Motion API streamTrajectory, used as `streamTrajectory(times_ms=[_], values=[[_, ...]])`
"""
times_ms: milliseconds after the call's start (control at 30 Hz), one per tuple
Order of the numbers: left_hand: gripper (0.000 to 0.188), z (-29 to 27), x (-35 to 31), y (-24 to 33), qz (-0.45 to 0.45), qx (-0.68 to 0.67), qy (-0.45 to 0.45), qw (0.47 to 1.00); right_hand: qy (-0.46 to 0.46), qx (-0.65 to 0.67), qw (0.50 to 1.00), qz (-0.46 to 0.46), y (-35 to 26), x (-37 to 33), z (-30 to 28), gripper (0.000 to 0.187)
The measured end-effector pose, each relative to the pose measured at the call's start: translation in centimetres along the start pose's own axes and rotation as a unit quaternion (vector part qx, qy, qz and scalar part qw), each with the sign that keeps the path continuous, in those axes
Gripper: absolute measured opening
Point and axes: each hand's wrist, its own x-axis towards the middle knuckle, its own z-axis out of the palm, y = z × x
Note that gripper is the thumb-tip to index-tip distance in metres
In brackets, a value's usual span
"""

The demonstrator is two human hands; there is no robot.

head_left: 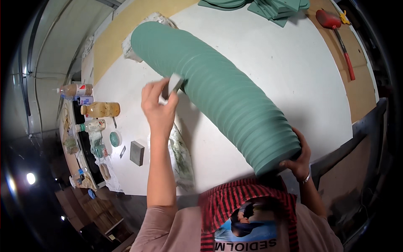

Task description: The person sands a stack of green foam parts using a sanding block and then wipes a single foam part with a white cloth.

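Observation:
A long roll-like stack of green discs (226, 92), ridged along its side, lies slantwise on the white table. Its far end rests by a white wrapped bundle (128, 49), and its near end is close to my body. My left hand (158, 105) pinches a small grey sanding block (175, 81) at the stack's left side, near the middle of its far half; whether the block presses on the discs is hard to see. My right hand (300, 161) is wrapped round the edge of the near end, thumb on the end face and fingers along the far side.
A second grey block (137, 153) and a round green-lidded tin (115, 139) lie left. Bottles (100, 110) line the left edge. A stained cloth (181, 159) lies below the stack. Flat green pieces (279, 9) are piled at the back; a red mallet (328, 19) lies far right.

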Motion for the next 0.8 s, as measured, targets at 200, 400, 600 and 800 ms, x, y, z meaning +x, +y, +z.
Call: streamTrajectory(times_ms=[200, 400, 600, 800], values=[[0.029, 1.0, 0.5, 0.1, 0.013, 0.006, -0.011, 1.000, -0.002, -0.023, 1.000, -0.021, 0.3, 0.3, -0.4, 0.104], [0.028, 0.9, 0.7, 0.7, 0.046, -0.002, 0.023, 0.999, 0.009, 0.041, 0.999, -0.002, 0.0, 0.1, 0.5, 0.104], [0.029, 0.7, -0.3, 0.1, 0.005, 0.024, 0.014, 1.000, 0.000, 0.008, 1.000, -0.004, 0.3, 0.3, 0.0, 0.106], [0.028, 1.3, 1.0, 1.9, 0.033, -0.004, 0.029, 0.999, 0.004, 0.031, 0.999, -0.016, 0.0, 0.2, 0.3, 0.105]])
